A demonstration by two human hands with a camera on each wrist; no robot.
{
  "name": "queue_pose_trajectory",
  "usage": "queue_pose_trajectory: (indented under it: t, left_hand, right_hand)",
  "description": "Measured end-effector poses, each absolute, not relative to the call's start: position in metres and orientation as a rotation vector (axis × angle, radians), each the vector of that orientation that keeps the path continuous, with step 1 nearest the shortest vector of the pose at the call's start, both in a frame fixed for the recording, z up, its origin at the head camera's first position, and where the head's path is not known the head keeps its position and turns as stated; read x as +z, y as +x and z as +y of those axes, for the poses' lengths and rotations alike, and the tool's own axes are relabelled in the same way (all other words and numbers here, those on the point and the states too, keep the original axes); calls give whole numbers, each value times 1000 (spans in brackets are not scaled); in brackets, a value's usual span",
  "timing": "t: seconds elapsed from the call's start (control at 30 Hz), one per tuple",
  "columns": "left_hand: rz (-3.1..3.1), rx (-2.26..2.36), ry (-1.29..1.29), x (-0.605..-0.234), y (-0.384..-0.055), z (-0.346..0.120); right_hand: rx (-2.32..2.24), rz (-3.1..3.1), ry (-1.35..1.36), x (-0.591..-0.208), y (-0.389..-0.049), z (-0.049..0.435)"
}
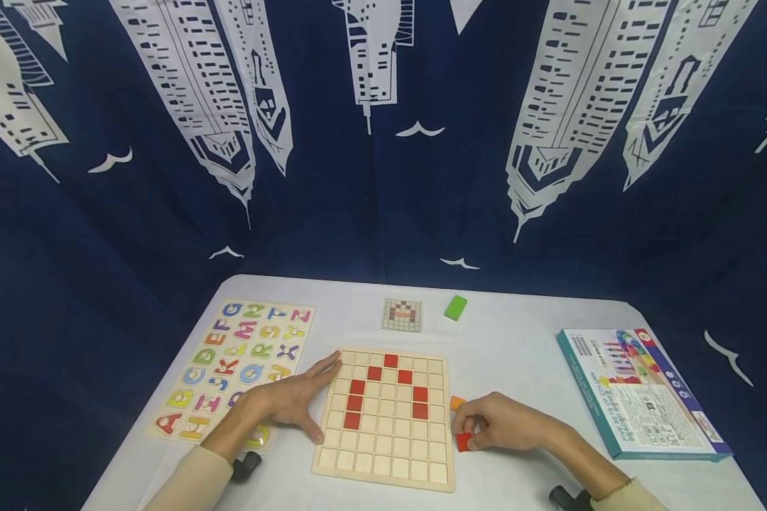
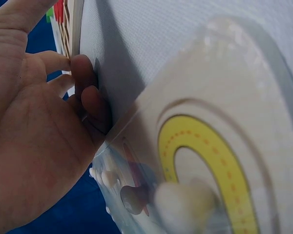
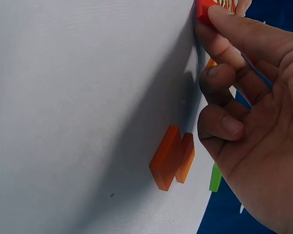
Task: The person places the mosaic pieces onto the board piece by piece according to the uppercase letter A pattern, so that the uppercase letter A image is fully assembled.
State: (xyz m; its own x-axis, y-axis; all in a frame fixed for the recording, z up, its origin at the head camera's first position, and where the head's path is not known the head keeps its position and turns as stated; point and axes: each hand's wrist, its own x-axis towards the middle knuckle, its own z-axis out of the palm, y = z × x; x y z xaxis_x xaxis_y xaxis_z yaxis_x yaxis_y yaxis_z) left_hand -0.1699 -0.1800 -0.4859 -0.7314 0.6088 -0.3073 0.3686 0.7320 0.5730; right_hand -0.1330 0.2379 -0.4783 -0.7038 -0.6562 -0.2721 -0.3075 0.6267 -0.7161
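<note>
A wooden grid board lies on the table with several red square tiles set in its cells, in a pointed arch. My left hand is spread along the board's left edge, its thumb and fingertips at the rim. Just right of the board, my right hand pinches a red tile between thumb and finger. The right wrist view shows that red tile at the fingertips, the other fingers curled below. Orange tiles lie on the table close to this hand.
Beyond the board lie a small pattern card and a green block. An alphabet peg puzzle sits left, partly behind my left forearm. A flat game box is at the right. A dark patterned curtain hangs behind the table.
</note>
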Motion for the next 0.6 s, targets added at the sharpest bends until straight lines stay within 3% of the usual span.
queue_pose_trajectory:
  t: [0.6]
  left_hand:
    - [2455, 665, 742, -485, -169, -180]
  right_hand:
    - [-1082, 2302, -792, -480, -134, 224]
